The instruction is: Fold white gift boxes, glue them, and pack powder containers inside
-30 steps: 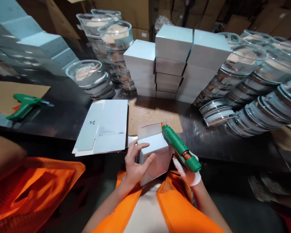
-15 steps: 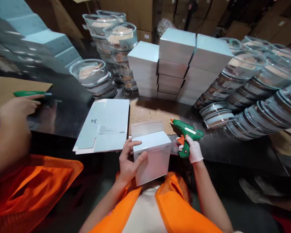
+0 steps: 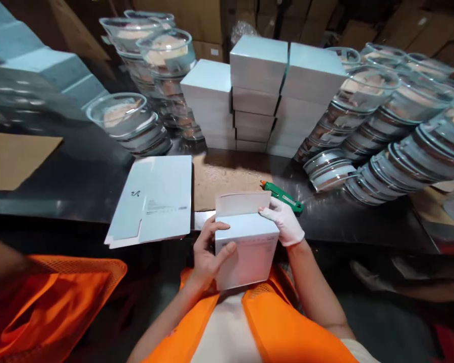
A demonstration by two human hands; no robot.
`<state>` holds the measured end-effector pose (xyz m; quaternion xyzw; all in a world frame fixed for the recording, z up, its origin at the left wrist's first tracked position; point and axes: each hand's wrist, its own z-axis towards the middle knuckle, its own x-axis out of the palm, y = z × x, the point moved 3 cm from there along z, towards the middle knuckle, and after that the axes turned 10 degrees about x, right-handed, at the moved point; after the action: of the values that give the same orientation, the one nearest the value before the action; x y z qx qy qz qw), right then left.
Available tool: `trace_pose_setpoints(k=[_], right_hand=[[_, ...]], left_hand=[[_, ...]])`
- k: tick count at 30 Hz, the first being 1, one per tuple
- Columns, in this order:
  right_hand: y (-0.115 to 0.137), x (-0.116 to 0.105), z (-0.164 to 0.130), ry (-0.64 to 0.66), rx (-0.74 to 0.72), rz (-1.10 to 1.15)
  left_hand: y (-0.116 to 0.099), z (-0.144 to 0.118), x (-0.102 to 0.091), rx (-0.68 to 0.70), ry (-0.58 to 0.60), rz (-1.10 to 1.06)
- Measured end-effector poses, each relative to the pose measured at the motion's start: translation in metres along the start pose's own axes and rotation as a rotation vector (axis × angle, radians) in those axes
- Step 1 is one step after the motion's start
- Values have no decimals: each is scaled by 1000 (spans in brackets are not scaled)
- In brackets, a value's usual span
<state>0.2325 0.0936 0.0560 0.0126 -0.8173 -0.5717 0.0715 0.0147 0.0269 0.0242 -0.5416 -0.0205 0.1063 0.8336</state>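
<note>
A small white cardboard box (image 3: 245, 257) is held at the table's front edge, its flap (image 3: 242, 204) standing up at the back. My bare left hand (image 3: 210, 252) grips the box's left side, thumb on the front face and fingers over the top. In a white glove, my right hand (image 3: 285, 222) has its fingertips closed on the flap's right end. Just behind that hand a green glue gun (image 3: 285, 197) with an orange tip lies on the table; its handle is hidden. Left of the box are flat white box blanks (image 3: 155, 196).
Stacked white boxes (image 3: 259, 65) stand behind a brown cardboard sheet (image 3: 227, 176). Clear round tubs (image 3: 366, 85) rise in stacks on the right, and more tubs (image 3: 117, 113) stand at left. A co-worker's orange vest (image 3: 60, 307) shows at lower left.
My right hand has let go of the glue gun, leaving it on the table, and has moved left onto the flap. The co-worker's hand with a green tool has left the view.
</note>
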Motion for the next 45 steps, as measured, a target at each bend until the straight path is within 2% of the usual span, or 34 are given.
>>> trace_pose_setpoints(k=[3,6,8,12,17,20,23,25,27,29,30,32,35,37,39,41,43,45], right_hand=[[3,-2,1,54,-114,-72],[12,-7,-9,248,-254,-232],[18,-7,-17,338,-357,-367],[20,-1,-23,316,-522,-604],[5,3,-23,358,-556,-567],[-9,5,-22,249,-526,-520],[-32,2,-27,-57,-533,-378],[-51,-4,-39,-286,-612,-380],[-70,-10,-55,-425,-817,-561],[-87,-11,-67,-438,-1063,-820],[-94,-11,-70,-420,-1132,-934],[-98,-12,-70,-379,-1153,-1066],[-79,-13,-66,-283,-1150,-1117],[-58,-12,-65,-182,-1232,-1166],[-33,-10,-62,-99,-1318,-1240],[-4,-4,-52,-64,-1406,-1276],[32,7,-31,-118,-1492,-1270],[77,26,1,-249,-1536,-1265]], left_hand=[[5,2,0,-40,-107,-82],[10,7,-1,-45,-165,-303],[10,11,-3,27,-142,-339],[6,13,-6,135,-17,-132],[-5,11,-4,159,37,-99],[-5,13,-3,119,35,-109],[0,17,-10,32,-82,-149],[3,21,-18,-17,-195,-169],[5,24,-24,-58,-306,-148],[6,28,-26,-118,-401,-139],[7,30,-25,-165,-426,-159],[9,34,-21,-284,-404,-242],[14,44,-23,-409,-223,-279],[18,51,-35,-401,-109,-203],[21,55,-51,-363,-59,-130],[20,56,-69,-297,-159,-104],[13,53,-85,-158,-402,-104],[4,45,-95,18,-647,-117]])
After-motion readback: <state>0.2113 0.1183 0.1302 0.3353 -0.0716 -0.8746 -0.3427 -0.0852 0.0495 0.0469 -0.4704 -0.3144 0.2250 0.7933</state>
